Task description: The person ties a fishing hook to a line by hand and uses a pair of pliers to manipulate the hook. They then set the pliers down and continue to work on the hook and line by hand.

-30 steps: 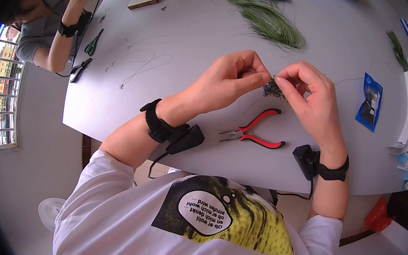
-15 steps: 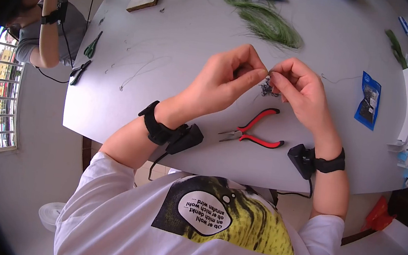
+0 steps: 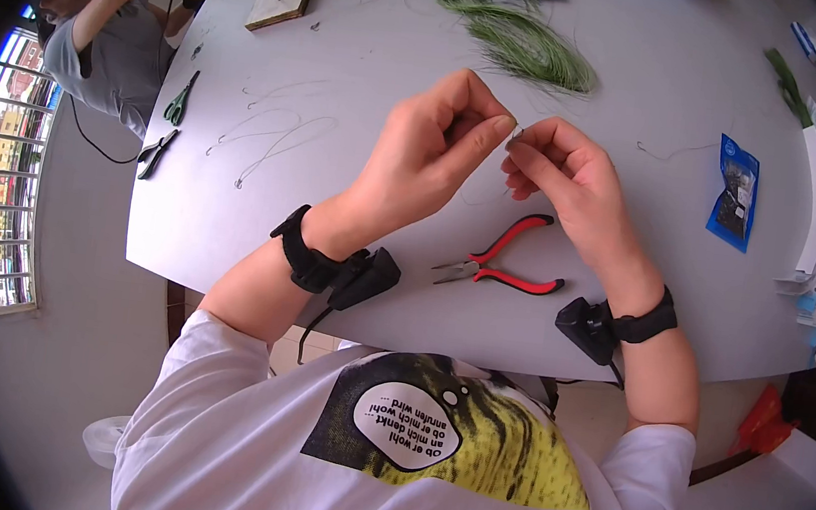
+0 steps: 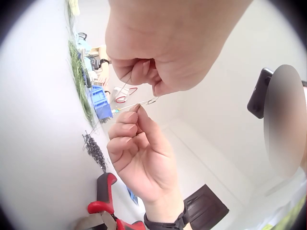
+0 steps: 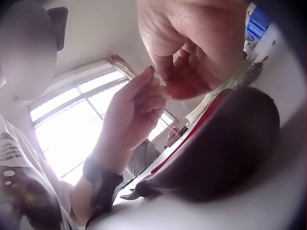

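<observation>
My left hand (image 3: 420, 146) and right hand (image 3: 573, 178) meet fingertip to fingertip above the table. Between the fingertips shows a small thin metal fish hook (image 4: 152, 101), pinched from both sides. A thin line (image 4: 113, 98) runs down from the curled fingers of the left hand towards the table. In the left wrist view, a heap of small black hooks (image 4: 96, 152) lies below; the right hand mostly hides it in the head view. Nearer my body lie red-and-black pliers (image 3: 475, 266), their handles spread.
Beyond the hands lies a bundle of green line (image 3: 528, 42). Blue packets (image 3: 734, 196) lie to the right and far side. Loose looped lines with hooks (image 3: 238, 181), pliers (image 3: 154, 154) and green scissors (image 3: 181, 100) lie left, where another person (image 3: 115, 40) sits by a wooden-based stand (image 3: 280, 7).
Both hands have shifted a little left and away from my body, off the black heap, with fingertips still together. The view has shifted slightly. The other person's arms have moved.
</observation>
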`<state>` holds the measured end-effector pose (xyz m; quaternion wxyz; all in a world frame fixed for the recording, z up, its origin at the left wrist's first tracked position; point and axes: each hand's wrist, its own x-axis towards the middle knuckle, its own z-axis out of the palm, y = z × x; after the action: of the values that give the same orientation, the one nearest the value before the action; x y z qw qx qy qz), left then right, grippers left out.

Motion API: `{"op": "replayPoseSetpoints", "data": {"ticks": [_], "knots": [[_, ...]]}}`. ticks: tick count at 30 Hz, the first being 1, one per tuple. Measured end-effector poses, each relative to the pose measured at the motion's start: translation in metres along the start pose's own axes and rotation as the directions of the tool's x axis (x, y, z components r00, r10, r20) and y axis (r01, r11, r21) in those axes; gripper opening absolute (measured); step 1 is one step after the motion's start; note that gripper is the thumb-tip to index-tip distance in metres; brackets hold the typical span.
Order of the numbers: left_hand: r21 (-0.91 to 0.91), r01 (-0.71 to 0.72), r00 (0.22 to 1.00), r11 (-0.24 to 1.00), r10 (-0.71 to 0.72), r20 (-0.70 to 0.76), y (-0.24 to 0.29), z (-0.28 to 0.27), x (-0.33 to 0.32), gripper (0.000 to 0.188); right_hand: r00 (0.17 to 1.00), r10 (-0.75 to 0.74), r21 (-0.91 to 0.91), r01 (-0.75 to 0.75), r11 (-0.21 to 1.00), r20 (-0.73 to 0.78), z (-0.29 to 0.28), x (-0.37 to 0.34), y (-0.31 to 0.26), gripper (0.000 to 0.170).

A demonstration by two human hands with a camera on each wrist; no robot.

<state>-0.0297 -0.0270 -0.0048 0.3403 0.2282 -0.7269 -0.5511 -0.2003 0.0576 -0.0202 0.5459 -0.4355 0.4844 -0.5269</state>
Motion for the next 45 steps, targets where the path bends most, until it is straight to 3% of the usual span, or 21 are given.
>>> {"op": "replayPoseSetpoints", "data": {"ticks": [9, 12, 17, 21, 27, 29, 30, 32, 35, 36, 38, 39, 41, 42, 44, 45], "knots": [[0.076, -0.028, 0.999, 0.997, 0.03, -0.032, -0.003, -0.002, 0.001, 0.01, 0.999, -0.018, -0.012, 0.018, 1.0, -0.04, 0.006, -0.004, -0.003, 0.012], [0.169, -0.048, 0.998, 0.984, 0.054, -0.031, -0.002, -0.003, 0.002, 0.009, 0.995, -0.083, -0.085, 0.078, 0.993, -0.063, 0.006, -0.006, -0.004, 0.01], [0.258, -0.082, 0.995, 0.963, 0.093, -0.028, 0.005, -0.004, 0.002, 0.009, 0.931, -0.337, -0.318, 0.28, 0.906, -0.14, 0.007, -0.008, -0.007, 0.008], [0.312, -0.125, 0.992, 0.942, 0.129, 0.007, 0.007, -0.004, 0.002, 0.008, 0.916, -0.377, -0.401, 0.297, 0.866, -0.136, 0.004, -0.009, -0.013, 0.006], [0.348, -0.146, 0.989, 0.926, 0.138, 0.049, 0.008, -0.003, 0.002, 0.008, 0.871, -0.482, -0.577, 0.348, 0.739, -0.092, 0.006, -0.012, -0.023, 0.003], [0.362, -0.142, 0.99, 0.921, 0.125, 0.07, 0.009, -0.003, 0.002, 0.008, 0.827, -0.562, -0.718, 0.376, 0.586, -0.026, 0.004, -0.012, -0.024, 0.005], [0.375, -0.139, 0.989, 0.916, 0.113, 0.091, 0.009, -0.004, 0.002, 0.008, 0.827, -0.561, -0.718, 0.375, 0.587, -0.027, 0.002, -0.011, -0.024, 0.005], [0.368, -0.17, 0.984, 0.914, 0.136, 0.118, 0.007, -0.003, 0.001, 0.007, 0.757, -0.649, -0.779, 0.448, 0.438, 0.07, -0.001, -0.008, -0.025, 0.006], [0.354, -0.218, 0.971, 0.909, 0.167, 0.17, 0.007, -0.003, 0.001, 0.007, 0.765, -0.636, -0.776, 0.462, 0.429, 0.104, -0.004, -0.008, -0.026, 0.006], [0.348, -0.232, 0.965, 0.908, 0.172, 0.196, 0.008, -0.003, 0.001, 0.007, 0.764, -0.636, -0.776, 0.462, 0.429, 0.104, -0.004, -0.008, -0.025, 0.006], [0.314, -0.223, 0.966, 0.923, 0.166, 0.2, 0.009, -0.003, 0.0, 0.008, 0.857, -0.516, -0.616, 0.403, 0.677, -0.006, -0.004, -0.008, -0.024, 0.004], [0.28, -0.214, 0.966, 0.936, 0.159, 0.205, 0.009, -0.003, 0.0, 0.008, 0.856, -0.516, -0.617, 0.403, 0.676, -0.007, -0.005, -0.008, -0.023, 0.004], [0.267, -0.234, 0.961, 0.935, 0.181, 0.209, 0.011, -0.004, 0.0, 0.008, 0.946, -0.32, -0.401, 0.275, 0.874, -0.048, -0.006, -0.007, -0.02, 0.006], [0.255, -0.254, 0.956, 0.933, 0.202, 0.213, 0.012, -0.004, 0.0, 0.008, 0.946, -0.321, -0.402, 0.276, 0.873, -0.047, -0.006, -0.007, -0.019, 0.006], [0.254, -0.264, 0.958, 0.931, 0.222, 0.183, 0.012, -0.004, -0.001, 0.008, 0.984, -0.178, -0.161, 0.175, 0.971, -0.008, -0.004, -0.004, -0.015, 0.009], [0.25, -0.274, 0.958, 0.929, 0.241, 0.154, 0.012, -0.005, -0.001, 0.008, 0.984, -0.18, -0.159, 0.177, 0.971, -0.003, -0.003, -0.003, -0.014, 0.009]]}}
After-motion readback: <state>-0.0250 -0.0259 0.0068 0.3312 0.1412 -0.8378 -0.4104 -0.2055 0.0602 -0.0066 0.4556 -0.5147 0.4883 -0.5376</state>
